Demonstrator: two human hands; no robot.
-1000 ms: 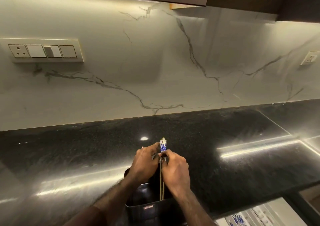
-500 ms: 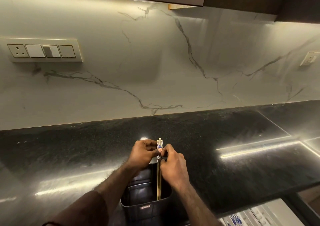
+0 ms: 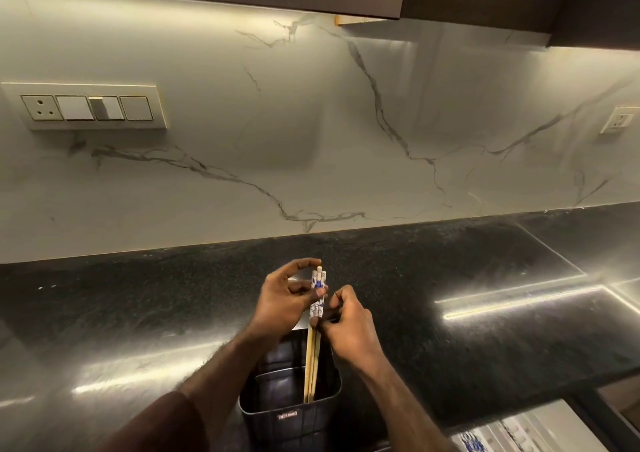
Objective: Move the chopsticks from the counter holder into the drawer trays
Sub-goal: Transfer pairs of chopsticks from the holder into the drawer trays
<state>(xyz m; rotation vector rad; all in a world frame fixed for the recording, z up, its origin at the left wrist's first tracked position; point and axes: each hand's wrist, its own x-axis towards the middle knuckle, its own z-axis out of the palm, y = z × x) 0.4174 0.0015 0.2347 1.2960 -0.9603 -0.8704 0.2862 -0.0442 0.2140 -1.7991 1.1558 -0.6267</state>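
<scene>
A black counter holder (image 3: 289, 413) stands on the dark countertop near its front edge. A pair of wooden chopsticks (image 3: 312, 358) with blue-and-white patterned tops rises upright out of it. My left hand (image 3: 284, 299) pinches the patterned tops with thumb and fingers. My right hand (image 3: 349, 330) grips the shafts just below the pattern. At the bottom right a slice of the open drawer with its white trays (image 3: 512, 434) shows, with blue-patterned items lying inside.
The black stone countertop (image 3: 450, 278) stretches left and right with bright reflections. A marble backsplash rises behind, with a switch panel (image 3: 86, 107) at left and a socket (image 3: 620, 119) at right. Dark cabinets hang overhead.
The chopsticks have risen a little higher in the holder. My left hand's fingers have spread around the patterned tops and my right hand has slid lower on the shafts.
</scene>
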